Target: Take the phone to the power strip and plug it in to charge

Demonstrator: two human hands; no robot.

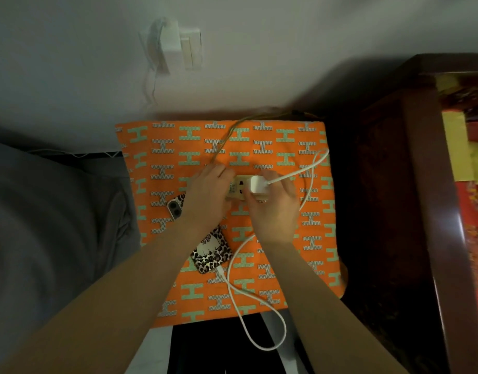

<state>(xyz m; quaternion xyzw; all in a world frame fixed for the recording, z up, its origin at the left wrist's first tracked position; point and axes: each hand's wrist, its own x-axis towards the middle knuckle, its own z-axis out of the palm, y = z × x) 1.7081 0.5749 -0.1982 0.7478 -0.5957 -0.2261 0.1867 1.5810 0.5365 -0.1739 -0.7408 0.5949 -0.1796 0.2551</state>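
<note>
Head view, looking straight down. A small bench covered by an orange cloth with a green and grey H pattern stands against a pale wall.

Power strip: cream-coloured, lying near the middle of the cloth, partly covered by both hands. One socket face shows between them. Its yellowish cord runs off toward the far edge of the cloth.

Left hand: fingers curled over the left end of the strip, palm down, holding it in place.

Right hand: closed on the white charger plug, thumb on its near side, fingers behind it. The plug sits on the right part of the strip; whether the pins are fully seated I cannot tell.

White cable: leaves the plug to the right, loops across the right side of the cloth, passes under the right wrist, hangs in a loop over the near edge and comes back up to the phone.

Phone: face down in a leopard-print case, lying diagonally on the cloth under the left forearm, near and left of the strip. Cable is plugged into its near end; camera end shows at far left.

On the wall, far left: a white adapter in a wall outlet with thin wires hanging. Left: grey fabric. Right: dark wooden furniture.
</note>
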